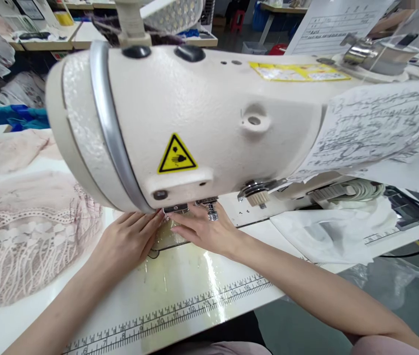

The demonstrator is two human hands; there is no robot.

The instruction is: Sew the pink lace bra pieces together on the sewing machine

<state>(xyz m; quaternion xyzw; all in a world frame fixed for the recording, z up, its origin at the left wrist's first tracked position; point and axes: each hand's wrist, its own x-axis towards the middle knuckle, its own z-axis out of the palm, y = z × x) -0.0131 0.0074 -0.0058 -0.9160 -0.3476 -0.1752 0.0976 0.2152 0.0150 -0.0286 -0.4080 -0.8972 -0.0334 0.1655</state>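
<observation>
A white sewing machine [202, 113] spans the view, and both hands work beneath its head. My left hand [126, 241] rests on the bed left of the needle area, fingers pressed together and their tips partly hidden by the head. Whatever they press or pinch is too small to make out. Opposite it, my right hand [209, 229] has its fingers spread towards the presser foot area, the upper ones partly covered by machine parts. Pale pink lace fabric [28, 236] with a fringe lies to the left of my left hand.
A printed ruler [168, 320] runs along the table's front edge. White cloth [324, 231] lies at the right, near a coiled cable [361, 190]. Handwritten paper [375, 128] covers the machine's right side. Behind stand other worktables [84, 37] with fabric.
</observation>
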